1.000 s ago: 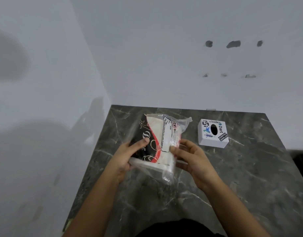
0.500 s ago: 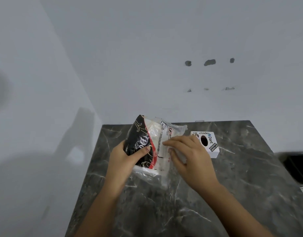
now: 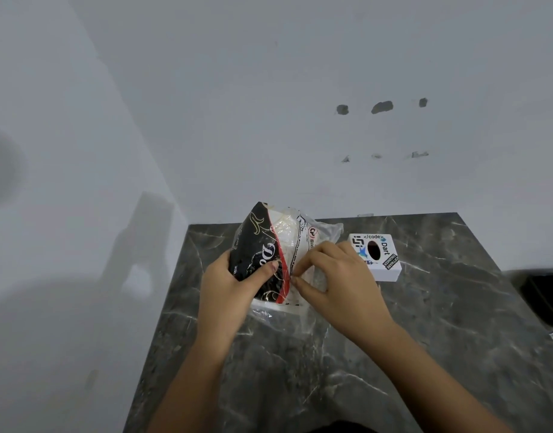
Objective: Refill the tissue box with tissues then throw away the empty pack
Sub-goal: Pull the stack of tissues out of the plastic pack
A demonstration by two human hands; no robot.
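A plastic tissue pack (image 3: 262, 245), black and red on the left and clear over white tissues on the right, is held upright above the dark marble table (image 3: 425, 339). My left hand (image 3: 228, 289) grips its left side, thumb across the black print. My right hand (image 3: 337, 282) pinches the clear plastic on the front of the pack with thumb and fingertips. The white tissue box (image 3: 376, 256), covered in stickers with a black oval hole on top, stands on the table just right of my right hand.
White walls close in behind and to the left of the table, with several holes in the back wall. A dark object (image 3: 547, 301) sits past the table's right edge. Bare marble lies in front of my arms.
The pack has been tilted up and turned so its black side shows more. My right hand has moved from the pack's right edge onto its front and now pinches the plastic.
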